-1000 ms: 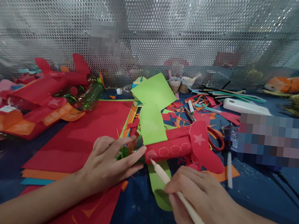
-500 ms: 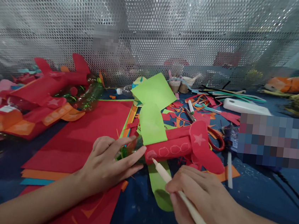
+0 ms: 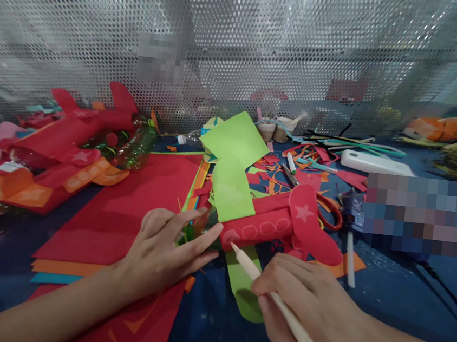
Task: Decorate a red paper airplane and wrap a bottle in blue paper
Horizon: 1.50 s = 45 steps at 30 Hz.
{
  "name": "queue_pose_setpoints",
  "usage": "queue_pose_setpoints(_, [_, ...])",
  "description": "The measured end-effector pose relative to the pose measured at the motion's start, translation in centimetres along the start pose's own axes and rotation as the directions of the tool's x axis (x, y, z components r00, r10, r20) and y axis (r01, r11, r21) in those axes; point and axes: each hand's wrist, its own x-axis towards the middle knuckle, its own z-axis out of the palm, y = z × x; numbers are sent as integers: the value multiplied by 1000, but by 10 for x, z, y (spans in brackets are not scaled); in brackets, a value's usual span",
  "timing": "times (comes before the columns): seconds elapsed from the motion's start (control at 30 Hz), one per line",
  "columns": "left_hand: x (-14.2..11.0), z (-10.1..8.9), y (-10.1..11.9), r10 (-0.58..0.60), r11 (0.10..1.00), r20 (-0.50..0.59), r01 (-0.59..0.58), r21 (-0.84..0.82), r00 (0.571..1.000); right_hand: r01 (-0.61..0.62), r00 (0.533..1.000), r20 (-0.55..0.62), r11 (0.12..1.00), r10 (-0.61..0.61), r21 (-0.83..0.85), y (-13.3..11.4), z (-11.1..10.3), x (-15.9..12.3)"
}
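Pinched between thumb and fingers, a cream-white marker sits in the right hand at lower centre-right of the frame, its tip touching the near end of the red paper-wrapped bottle plane at mid-frame, just beside the row of pale outlined circles drawn along the body. Fingers of the left hand lie spread and flat, not closed round anything, pressing on the green bottle neck at the plane's left end, which rests on the blue table over the edge of a large red paper sheet. A green paper wing crosses the body and shows again below it, near the marker. To mark the round body well, I judge the left hand should keep it from rolling while the marker tip moves in short, light strokes, with the right wrist braced low so the line stays even with the other circles. Against the two earlier frames almost nothing differs: the marker tip has stayed at the same spot on the red body, shifting only slightly, and the left hand's fingers lie as they did. At upper left another red bottle plane lies with orange wings; red-handled scissors and paper scraps lie right of centre.
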Motion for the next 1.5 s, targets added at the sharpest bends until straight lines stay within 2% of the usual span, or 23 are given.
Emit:
queue_pose_setpoints(0.77, [-4, 1, -1, -28, 999, 37, 29, -19, 999, -18, 1000, 3, 1000, 18, 13, 2, 0, -1])
queue_pose_setpoints(1.03, [0, -1, 0, 17, 1000, 5, -17, -4, 1000, -15, 1000, -2, 1000, 15, 8, 0, -1, 2])
queue_pose_setpoints(1.33, [-6, 3, 0, -34, 999, 22, 35, -18, 999, -14, 1000, 4, 1000, 14, -17, 1, -2, 0])
queue_pose_setpoints(1.5, [-5, 3, 1, -15, 999, 18, 16, -31, 1000, -8, 1000, -4, 1000, 8, -10, 2, -1, -2])
